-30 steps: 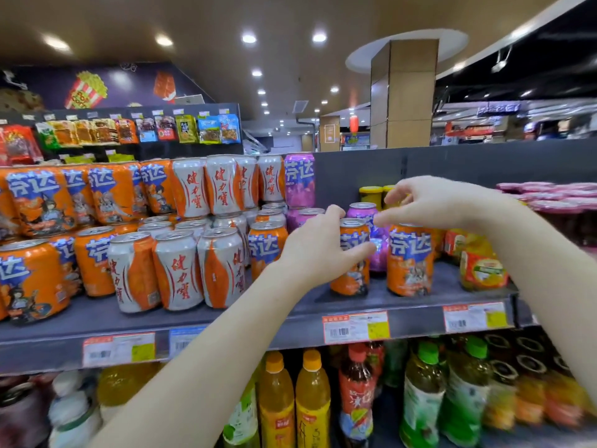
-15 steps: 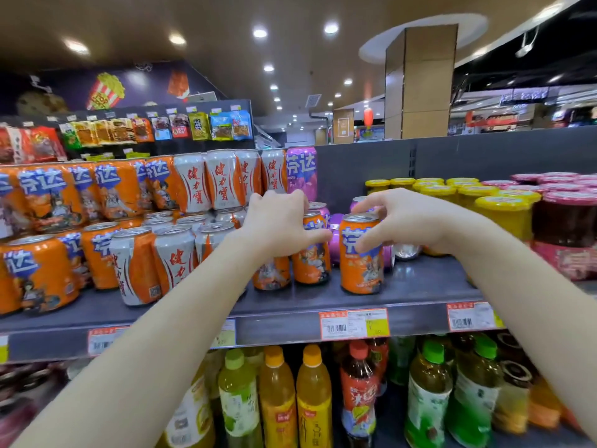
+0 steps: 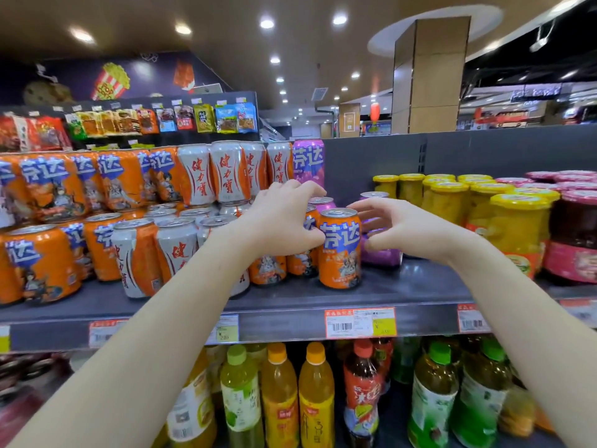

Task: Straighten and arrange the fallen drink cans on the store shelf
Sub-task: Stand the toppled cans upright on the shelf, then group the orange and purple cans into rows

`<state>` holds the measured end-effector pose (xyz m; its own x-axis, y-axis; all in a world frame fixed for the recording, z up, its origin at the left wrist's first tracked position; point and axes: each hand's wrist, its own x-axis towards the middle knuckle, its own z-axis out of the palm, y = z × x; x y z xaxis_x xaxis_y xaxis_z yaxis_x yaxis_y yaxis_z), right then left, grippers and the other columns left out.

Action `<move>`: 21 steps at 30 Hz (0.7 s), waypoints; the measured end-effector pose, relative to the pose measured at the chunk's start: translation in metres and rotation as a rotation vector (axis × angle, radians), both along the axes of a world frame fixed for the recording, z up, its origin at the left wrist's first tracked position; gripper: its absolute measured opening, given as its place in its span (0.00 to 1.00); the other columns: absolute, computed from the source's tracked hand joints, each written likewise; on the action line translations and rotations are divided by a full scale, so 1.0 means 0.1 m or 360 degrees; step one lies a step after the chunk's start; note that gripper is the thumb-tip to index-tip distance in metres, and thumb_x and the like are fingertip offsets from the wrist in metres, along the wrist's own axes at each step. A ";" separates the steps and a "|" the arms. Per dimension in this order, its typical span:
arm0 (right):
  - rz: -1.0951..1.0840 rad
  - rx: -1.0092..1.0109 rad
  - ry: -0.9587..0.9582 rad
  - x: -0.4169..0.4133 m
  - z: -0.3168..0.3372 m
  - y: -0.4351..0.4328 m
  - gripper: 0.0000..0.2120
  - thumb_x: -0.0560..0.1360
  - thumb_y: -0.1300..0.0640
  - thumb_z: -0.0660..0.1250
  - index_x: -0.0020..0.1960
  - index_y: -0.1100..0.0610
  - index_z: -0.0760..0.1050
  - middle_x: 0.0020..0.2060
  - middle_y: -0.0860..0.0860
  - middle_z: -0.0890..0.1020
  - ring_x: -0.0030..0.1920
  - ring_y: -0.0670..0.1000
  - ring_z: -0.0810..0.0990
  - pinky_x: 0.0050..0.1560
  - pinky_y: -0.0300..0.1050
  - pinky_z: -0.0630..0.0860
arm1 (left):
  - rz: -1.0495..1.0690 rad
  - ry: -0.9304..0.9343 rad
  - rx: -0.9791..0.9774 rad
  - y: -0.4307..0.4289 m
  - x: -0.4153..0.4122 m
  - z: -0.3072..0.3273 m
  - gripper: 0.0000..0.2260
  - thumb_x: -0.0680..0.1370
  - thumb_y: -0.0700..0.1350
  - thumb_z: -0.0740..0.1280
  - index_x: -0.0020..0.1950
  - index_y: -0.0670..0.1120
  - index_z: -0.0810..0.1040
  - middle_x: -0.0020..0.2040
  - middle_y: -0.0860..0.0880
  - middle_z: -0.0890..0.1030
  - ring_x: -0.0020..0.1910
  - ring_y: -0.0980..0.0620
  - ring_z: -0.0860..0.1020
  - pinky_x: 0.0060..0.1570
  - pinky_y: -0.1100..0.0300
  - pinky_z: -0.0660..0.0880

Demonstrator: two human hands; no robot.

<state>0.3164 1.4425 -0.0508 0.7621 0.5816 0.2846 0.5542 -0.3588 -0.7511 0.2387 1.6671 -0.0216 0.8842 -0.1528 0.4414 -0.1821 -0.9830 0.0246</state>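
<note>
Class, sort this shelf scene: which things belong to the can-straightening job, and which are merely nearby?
Job: left hand, gripping rear orange can; right hand, beside front orange can; purple cans; white-and-orange cans; shelf.
Nearby: yellow-lidded jars; bottles below; snack packets; price tags.

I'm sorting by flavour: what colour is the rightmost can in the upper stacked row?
The can is purple with blue lettering; the head view shows it.

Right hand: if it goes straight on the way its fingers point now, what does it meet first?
The right hand points left at the upright orange Fanta can at the shelf front; it probably meets that first, though depth is unclear.
</note>
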 end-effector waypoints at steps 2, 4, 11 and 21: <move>-0.0117 -0.0036 -0.0104 0.08 -0.03 -0.03 0.30 0.70 0.70 0.70 0.69 0.51 0.75 0.60 0.49 0.82 0.59 0.47 0.82 0.61 0.50 0.80 | -0.0103 -0.0037 -0.0079 -0.05 -0.03 -0.05 0.31 0.73 0.56 0.67 0.76 0.54 0.67 0.69 0.48 0.75 0.68 0.45 0.71 0.67 0.45 0.69; -0.0292 -0.0191 -0.0320 0.12 -0.07 -0.03 0.29 0.69 0.66 0.72 0.68 0.50 0.75 0.59 0.48 0.82 0.60 0.47 0.81 0.62 0.48 0.79 | -0.0164 -0.0075 -0.0147 -0.09 -0.04 -0.11 0.31 0.71 0.57 0.65 0.75 0.55 0.69 0.67 0.49 0.76 0.66 0.45 0.72 0.67 0.45 0.69; -0.0698 -0.0984 -0.0733 0.14 -0.24 -0.03 0.40 0.65 0.43 0.78 0.73 0.53 0.70 0.64 0.55 0.76 0.63 0.57 0.73 0.63 0.50 0.71 | -0.0256 -0.0136 -0.0258 -0.14 -0.01 -0.18 0.31 0.69 0.57 0.63 0.73 0.54 0.72 0.66 0.50 0.77 0.65 0.47 0.73 0.67 0.45 0.70; -0.0751 -0.0504 -0.0604 -0.06 -0.37 -0.25 0.35 0.61 0.47 0.82 0.65 0.48 0.73 0.57 0.48 0.79 0.55 0.53 0.78 0.52 0.48 0.79 | -0.0478 -0.0310 -0.0413 -0.37 0.06 -0.14 0.25 0.72 0.57 0.63 0.68 0.54 0.77 0.62 0.54 0.80 0.61 0.53 0.75 0.64 0.49 0.72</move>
<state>0.3108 1.4170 -0.0874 0.8356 0.3107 0.4530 0.4887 -0.7971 -0.3547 0.2443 1.6306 -0.0353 0.7142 -0.2526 0.6528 -0.4843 -0.8516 0.2004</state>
